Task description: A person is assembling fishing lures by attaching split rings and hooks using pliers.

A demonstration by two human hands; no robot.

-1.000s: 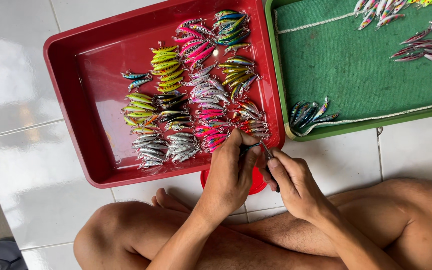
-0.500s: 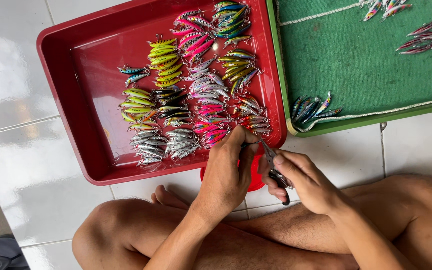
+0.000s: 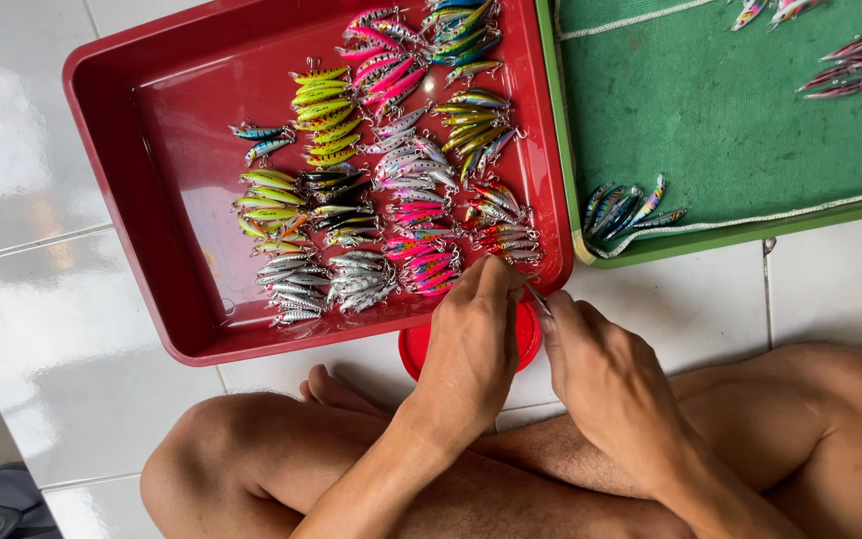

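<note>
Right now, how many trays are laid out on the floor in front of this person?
2. A red tray holding sorted fishing lures lies at the left. A green tray with a green mat sits beside it at the right, cut off by the frame edge. More may lie out of view.

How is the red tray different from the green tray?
The red tray has a bare, smooth floor; the green tray is lined with a green mat. The red tray is crowded with lures sorted into colour groups: yellow-green, pink, silver. The green tray holds far fewer, a small bunch near its corner and some at the far edge. The red tray shows almost whole; the green tray runs out of view. Both sit on the white tiled floor and hold fishing lures.
</note>
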